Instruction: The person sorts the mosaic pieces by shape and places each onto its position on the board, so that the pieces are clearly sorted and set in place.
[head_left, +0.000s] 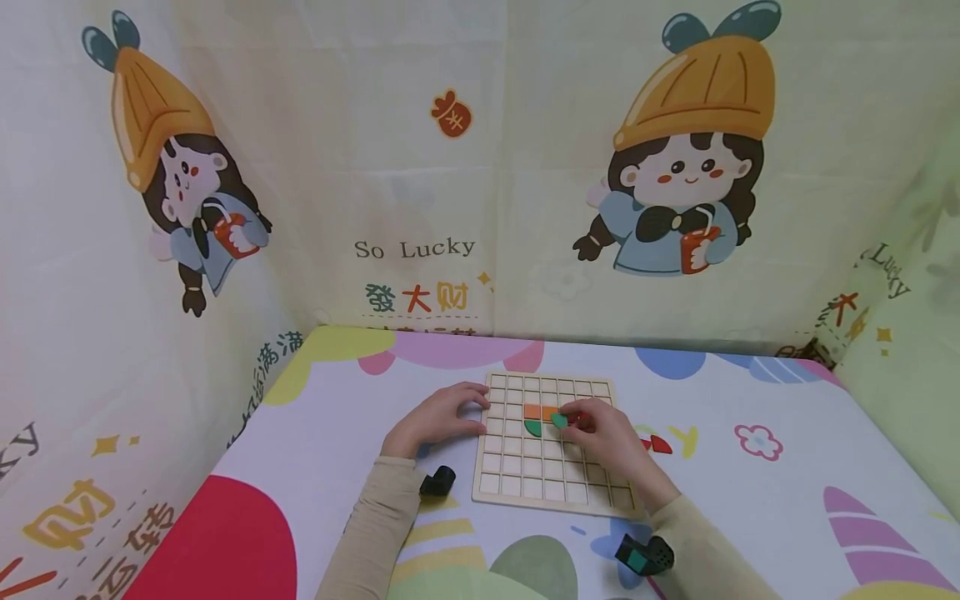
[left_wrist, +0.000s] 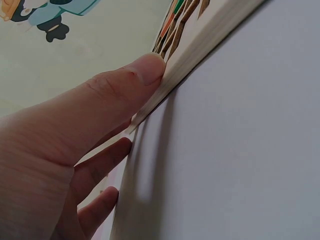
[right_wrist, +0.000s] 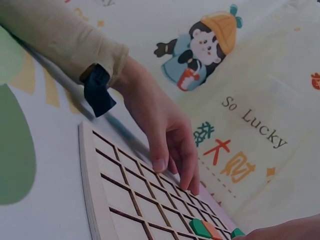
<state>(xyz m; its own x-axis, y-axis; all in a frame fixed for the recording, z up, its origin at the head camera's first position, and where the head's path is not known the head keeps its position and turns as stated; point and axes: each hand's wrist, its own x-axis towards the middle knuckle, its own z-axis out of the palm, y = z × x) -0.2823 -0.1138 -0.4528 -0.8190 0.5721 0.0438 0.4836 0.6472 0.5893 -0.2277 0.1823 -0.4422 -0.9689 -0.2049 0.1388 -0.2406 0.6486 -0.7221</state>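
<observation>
A pale wooden grid board [head_left: 510, 486] lies on the table. My left hand [head_left: 442, 417] touches its left edge with thumb and fingertips; in the left wrist view the thumb [left_wrist: 148, 70] presses the rim. Over the middle of the grid, my right hand [head_left: 611, 437] pinches a green rounded piece [head_left: 559, 421] between thumb and fingers. Orange squares [head_left: 532, 412] sit in cells beside it, above a green quarter-circle piece [head_left: 533, 428]. Something red [head_left: 577, 417] shows by the right fingers, partly hidden.
A red piece [head_left: 661, 445] lies on the table right of the board. Black wrist devices [head_left: 438, 482] are on both sleeves. A patterned cloth [head_left: 540, 167] hangs behind the table, and the tabletop [head_left: 720, 508] has colourful prints.
</observation>
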